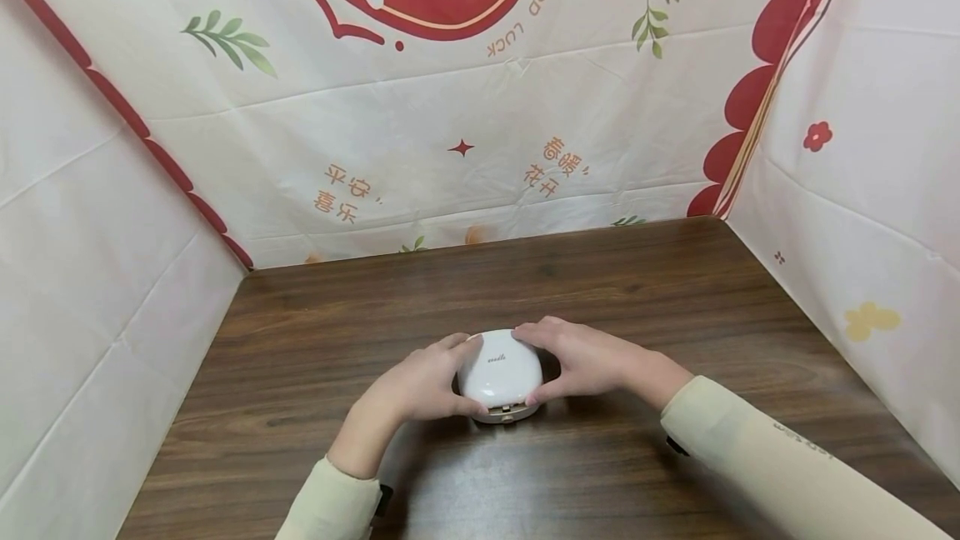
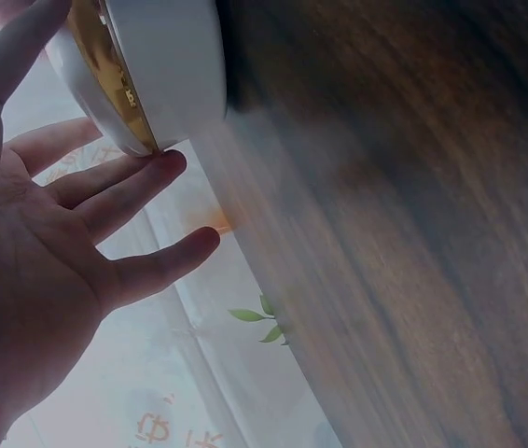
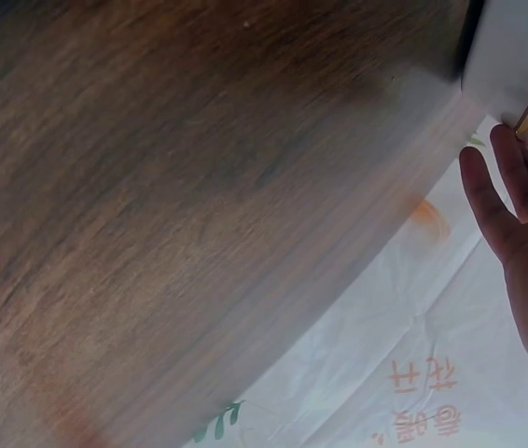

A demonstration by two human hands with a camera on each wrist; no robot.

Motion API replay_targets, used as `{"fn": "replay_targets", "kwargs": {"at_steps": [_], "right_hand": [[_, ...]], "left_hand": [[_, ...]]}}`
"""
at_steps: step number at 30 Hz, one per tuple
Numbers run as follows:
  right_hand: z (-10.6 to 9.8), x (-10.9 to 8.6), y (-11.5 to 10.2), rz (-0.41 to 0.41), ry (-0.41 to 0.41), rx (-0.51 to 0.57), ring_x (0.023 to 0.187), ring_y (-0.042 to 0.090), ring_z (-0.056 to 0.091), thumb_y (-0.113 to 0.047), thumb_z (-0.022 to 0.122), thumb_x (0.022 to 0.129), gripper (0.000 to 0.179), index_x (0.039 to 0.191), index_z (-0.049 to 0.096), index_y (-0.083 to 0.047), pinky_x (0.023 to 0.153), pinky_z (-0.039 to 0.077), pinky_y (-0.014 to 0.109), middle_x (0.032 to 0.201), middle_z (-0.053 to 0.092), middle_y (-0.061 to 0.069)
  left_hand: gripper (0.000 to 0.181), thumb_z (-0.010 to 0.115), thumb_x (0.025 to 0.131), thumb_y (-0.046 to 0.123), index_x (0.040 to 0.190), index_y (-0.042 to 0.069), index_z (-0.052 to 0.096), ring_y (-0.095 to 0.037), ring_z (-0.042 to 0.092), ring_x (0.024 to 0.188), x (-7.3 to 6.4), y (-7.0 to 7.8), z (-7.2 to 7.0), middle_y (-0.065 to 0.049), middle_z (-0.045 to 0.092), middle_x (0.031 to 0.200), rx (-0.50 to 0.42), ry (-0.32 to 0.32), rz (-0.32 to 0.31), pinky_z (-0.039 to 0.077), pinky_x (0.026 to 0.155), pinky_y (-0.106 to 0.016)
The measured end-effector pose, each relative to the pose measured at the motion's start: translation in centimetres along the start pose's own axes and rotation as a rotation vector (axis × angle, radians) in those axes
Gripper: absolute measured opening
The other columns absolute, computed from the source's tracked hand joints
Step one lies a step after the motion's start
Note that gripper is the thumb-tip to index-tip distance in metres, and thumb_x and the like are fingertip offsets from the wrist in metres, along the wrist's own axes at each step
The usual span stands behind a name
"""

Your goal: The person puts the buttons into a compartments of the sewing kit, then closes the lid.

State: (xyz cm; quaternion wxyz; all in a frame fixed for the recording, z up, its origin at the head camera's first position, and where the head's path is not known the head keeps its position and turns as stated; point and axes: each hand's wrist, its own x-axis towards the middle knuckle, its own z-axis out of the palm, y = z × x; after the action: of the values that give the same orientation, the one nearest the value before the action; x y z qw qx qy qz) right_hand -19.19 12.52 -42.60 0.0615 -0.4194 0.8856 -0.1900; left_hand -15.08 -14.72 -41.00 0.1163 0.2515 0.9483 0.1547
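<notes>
A white, glossy, rounded case (image 1: 501, 369) with a gold band and a small front clasp sits on the wooden table, dark lettering on its lid. From the left side my left hand (image 1: 423, 382) holds it, thumb at the front edge and fingertips toward the back. Opposite, my right hand (image 1: 581, 357) grips the right side, its thumb near the front clasp. In the left wrist view the case's gold band (image 2: 110, 75) shows between lid and base, with fingertips touching near it. Only a corner of the case (image 3: 511, 61) appears in the right wrist view. Its inside is hidden.
The brown wood-grain table (image 1: 337, 307) extends around the case. Behind it hangs a white printed cloth (image 1: 450, 107) with red and orange designs. More white cloth walls (image 1: 862, 215) stand along the left and right sides.
</notes>
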Motion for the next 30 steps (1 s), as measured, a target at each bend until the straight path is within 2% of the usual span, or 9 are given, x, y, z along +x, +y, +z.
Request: {"fn": "replay_targets", "kwargs": {"at_steps": [6, 15, 21, 24, 30], "right_hand": [[0.2, 0.0, -0.2, 0.004, 0.004, -0.038, 0.123, 0.008, 0.05, -0.071, 0.07, 0.074, 0.092, 0.144, 0.048, -0.016, 0.099, 0.049, 0.033, 0.139, 0.055, -0.005], [0.0, 0.0, -0.9, 0.053, -0.04, -0.084, 0.128, 0.015, 0.049, -0.068, 0.071, 0.075, 0.096, 0.147, 0.043, -0.011, 0.101, 0.048, 0.037, 0.146, 0.05, 0.004], [-0.4, 0.3, -2.2, 0.112, -0.099, -0.09, 0.132, 0.024, 0.05, -0.061, 0.075, 0.075, 0.095, 0.149, 0.042, -0.01, 0.102, 0.047, 0.041, 0.152, 0.045, 0.012], [-0.5, 0.6, -2.7, 0.118, -0.096, -0.115, 0.126, 0.026, 0.054, -0.061, 0.076, 0.074, 0.095, 0.146, 0.044, -0.007, 0.099, 0.048, 0.042, 0.148, 0.049, 0.013], [-0.5, 1.1, -3.1, 0.122, -0.07, -0.145, 0.109, 0.018, 0.061, -0.062, 0.078, 0.07, 0.092, 0.139, 0.051, -0.007, 0.089, 0.051, 0.036, 0.132, 0.06, 0.003]], "left_hand": [[0.097, 0.078, 0.073, 0.06, 0.152, 0.023, 0.035, -0.031, 0.061, 0.114, 0.0, 0.3, 0.3, -0.006, 0.043, 0.15, 0.026, 0.013, -0.01, 0.051, 0.094, -0.044], [0.098, 0.078, 0.073, 0.06, 0.153, 0.024, 0.034, -0.03, 0.061, 0.113, 0.2, 0.3, 0.7, -0.006, 0.041, 0.149, 0.038, 0.013, -0.028, 0.051, 0.093, -0.044], [0.098, 0.081, 0.071, 0.056, 0.15, 0.017, 0.038, -0.024, 0.062, 0.108, 0.4, 0.7, 0.5, -0.007, 0.044, 0.146, 0.033, -0.003, -0.044, 0.052, 0.088, -0.039], [0.094, 0.083, 0.069, 0.053, 0.144, 0.014, 0.041, -0.017, 0.06, 0.101, 0.6, 1.1, 0.4, -0.005, 0.049, 0.139, 0.029, -0.013, -0.042, 0.052, 0.082, -0.035], [0.088, 0.085, 0.066, 0.052, 0.133, 0.015, 0.043, -0.012, 0.057, 0.091, 1.0, 1.5, 0.3, -0.002, 0.054, 0.124, 0.058, -0.019, -0.06, 0.05, 0.074, -0.033]]}}
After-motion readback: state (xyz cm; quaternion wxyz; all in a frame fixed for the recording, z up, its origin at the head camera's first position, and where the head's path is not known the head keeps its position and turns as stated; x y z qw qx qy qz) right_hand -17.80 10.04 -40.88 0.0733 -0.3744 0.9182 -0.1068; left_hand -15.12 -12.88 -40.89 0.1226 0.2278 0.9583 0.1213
